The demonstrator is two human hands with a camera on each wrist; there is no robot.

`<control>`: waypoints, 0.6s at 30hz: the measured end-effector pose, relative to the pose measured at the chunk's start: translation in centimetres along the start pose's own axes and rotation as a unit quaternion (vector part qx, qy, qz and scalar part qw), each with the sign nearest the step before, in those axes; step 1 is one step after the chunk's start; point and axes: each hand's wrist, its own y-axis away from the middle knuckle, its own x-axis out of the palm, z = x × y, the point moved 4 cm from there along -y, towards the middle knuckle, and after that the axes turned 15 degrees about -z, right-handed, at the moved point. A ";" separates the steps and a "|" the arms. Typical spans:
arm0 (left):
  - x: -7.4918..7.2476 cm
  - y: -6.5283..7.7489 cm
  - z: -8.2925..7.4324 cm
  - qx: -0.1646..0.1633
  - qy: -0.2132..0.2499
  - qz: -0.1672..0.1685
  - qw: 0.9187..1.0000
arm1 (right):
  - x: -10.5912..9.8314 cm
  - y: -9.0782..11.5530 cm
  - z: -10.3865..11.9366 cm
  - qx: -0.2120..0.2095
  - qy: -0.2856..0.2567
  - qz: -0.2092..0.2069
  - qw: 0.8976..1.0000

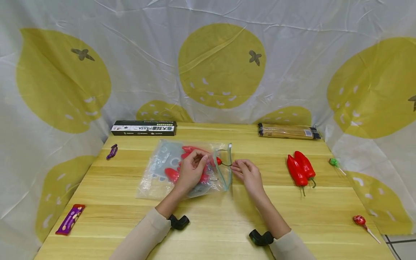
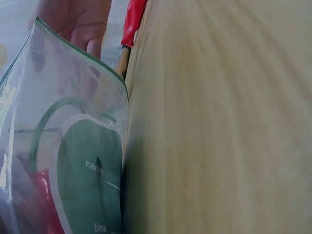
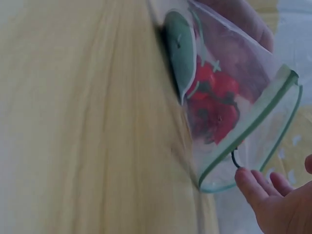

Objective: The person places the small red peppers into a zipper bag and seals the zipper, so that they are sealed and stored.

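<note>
A clear zip bag [image 1: 150,189] with a green-edged mouth lies on the table, several red peppers [image 1: 171,174] inside it. My left hand [image 1: 191,171] is over the bag, its thumb and fingers curled on the upper film. In the right wrist view this hand shows partly behind the plastic. One pepper [image 1: 219,161] is at the bag's mouth, its thin dark stem [image 3: 234,158] pointing out. At the stem's end are the fingertips of my right hand [image 1: 248,177], fingers fairly straight and thumb apart from them.
Two red peppers [image 1: 296,173] lie to the right, near a green lollipop [image 1: 333,162] and a red lollipop [image 1: 359,220]. A black pasta box [image 1: 144,128] and a noodle pack [image 1: 287,131] lie along the back. Purple candy [image 1: 112,151] and a purple bar [image 1: 70,219] lie left.
</note>
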 end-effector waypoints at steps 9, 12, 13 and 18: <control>-0.2 0.6 -2.6 -0.023 0.007 0.010 1.000 | 1.7 -0.4 0.4 -0.010 -0.018 0.038 0.999; -0.2 0.6 -3.0 -0.025 0.009 0.011 1.000 | 0.8 -0.1 0.8 -0.020 -0.007 0.038 0.999; -0.2 0.6 -3.0 -0.026 0.010 0.010 1.000 | 0.4 0.0 1.0 -0.026 -0.003 0.038 0.999; -0.2 0.5 -3.1 -0.026 0.013 0.008 1.000 | -3.2 0.6 2.3 -0.076 0.060 0.013 0.995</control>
